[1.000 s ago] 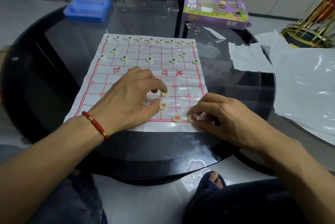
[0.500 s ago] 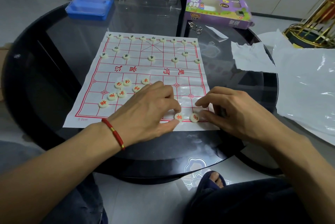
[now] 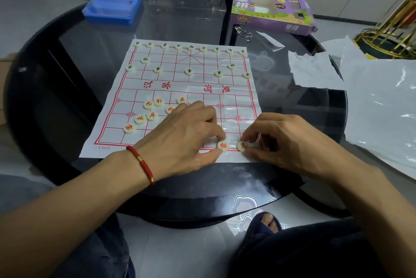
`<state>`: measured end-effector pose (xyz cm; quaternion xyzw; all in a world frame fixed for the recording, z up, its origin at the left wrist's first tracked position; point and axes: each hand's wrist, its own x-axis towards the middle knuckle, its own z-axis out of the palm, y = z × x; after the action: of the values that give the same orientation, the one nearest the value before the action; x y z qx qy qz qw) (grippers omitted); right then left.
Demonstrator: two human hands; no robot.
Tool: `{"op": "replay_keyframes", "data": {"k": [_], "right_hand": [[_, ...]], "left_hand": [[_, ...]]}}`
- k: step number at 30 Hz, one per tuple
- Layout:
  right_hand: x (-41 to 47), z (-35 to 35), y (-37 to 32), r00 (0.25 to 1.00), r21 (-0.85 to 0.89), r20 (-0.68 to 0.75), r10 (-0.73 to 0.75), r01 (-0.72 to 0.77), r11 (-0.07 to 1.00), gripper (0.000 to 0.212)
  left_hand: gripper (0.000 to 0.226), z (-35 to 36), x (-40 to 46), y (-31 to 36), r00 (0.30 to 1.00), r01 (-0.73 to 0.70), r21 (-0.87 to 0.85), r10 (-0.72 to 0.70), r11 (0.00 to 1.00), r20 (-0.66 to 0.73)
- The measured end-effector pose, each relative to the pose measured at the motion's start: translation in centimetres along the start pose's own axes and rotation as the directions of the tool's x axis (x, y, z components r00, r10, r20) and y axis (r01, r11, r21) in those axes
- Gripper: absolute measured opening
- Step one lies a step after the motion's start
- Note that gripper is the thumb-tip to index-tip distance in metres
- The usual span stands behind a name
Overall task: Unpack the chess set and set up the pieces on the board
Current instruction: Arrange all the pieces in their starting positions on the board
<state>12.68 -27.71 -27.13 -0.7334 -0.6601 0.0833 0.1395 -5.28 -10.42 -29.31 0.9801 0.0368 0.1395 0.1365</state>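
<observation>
Board (image 3: 227, 97), near edge: left hand (image 3: 184, 136) pinches red-marked piece (image 3: 223, 146); right hand (image 3: 286, 142) pinches neighbouring piece (image 3: 242, 146); 2 pieces just apart.

Both hands crowd the near right corner of the board (image 3: 191, 88), the left hand (image 3: 180, 140) lying across the near rows and the right hand (image 3: 283, 142) beside it, so that corner is blocked. A loose cluster of red pieces (image 3: 148, 113) clutters the near left squares, while the river band across the middle lies bare. Along the counter's (image 3: 67, 97) far edge stand a blue case (image 3: 112, 6), a clear box (image 3: 186, 7) and a purple carton (image 3: 272, 13); white plastic sheets (image 3: 371, 102) cover the right edge.
</observation>
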Motion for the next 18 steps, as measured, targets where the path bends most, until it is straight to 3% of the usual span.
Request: {"op": "replay_keyframes", "data": {"k": [4, 7, 11, 13, 18], "right_hand": [[0.1, -0.1, 0.0, 1.0, 0.008, 0.021, 0.004, -0.004, 1.0, 0.02], [0.5, -0.3, -0.2, 1.0, 0.021, -0.013, 0.018, -0.018, 1.0, 0.019], [2.7, 0.1, -1.0, 0.992, 0.022, -0.121, 0.026, -0.024, 0.999, 0.017], [4.4, 0.6, -1.3, 0.99, -0.012, -0.139, 0.027, -0.029, 0.999, 0.021], [7.7, 1.4, -1.1, 0.996, -0.067, -0.091, 0.012, -0.019, 0.998, 0.031]], "left_hand": [[0.038, -0.7, 0.0, -0.1, 1.0, 0.003, -0.04, -0.003, 0.999, 0.003], [0.027, -2.0, -0.1, -0.9, 0.997, 0.043, -0.092, -0.05, 0.995, -0.066], [0.023, -3.8, -0.5, -3.1, 0.961, 0.215, -0.02, -0.216, 0.976, -0.175], [0.029, -4.3, -0.8, -3.9, 0.95, 0.28, 0.015, -0.275, 0.96, -0.145], [0.03, -4.3, -0.9, -4.2, 0.955, 0.285, -0.004, -0.284, 0.959, -0.089]]}}
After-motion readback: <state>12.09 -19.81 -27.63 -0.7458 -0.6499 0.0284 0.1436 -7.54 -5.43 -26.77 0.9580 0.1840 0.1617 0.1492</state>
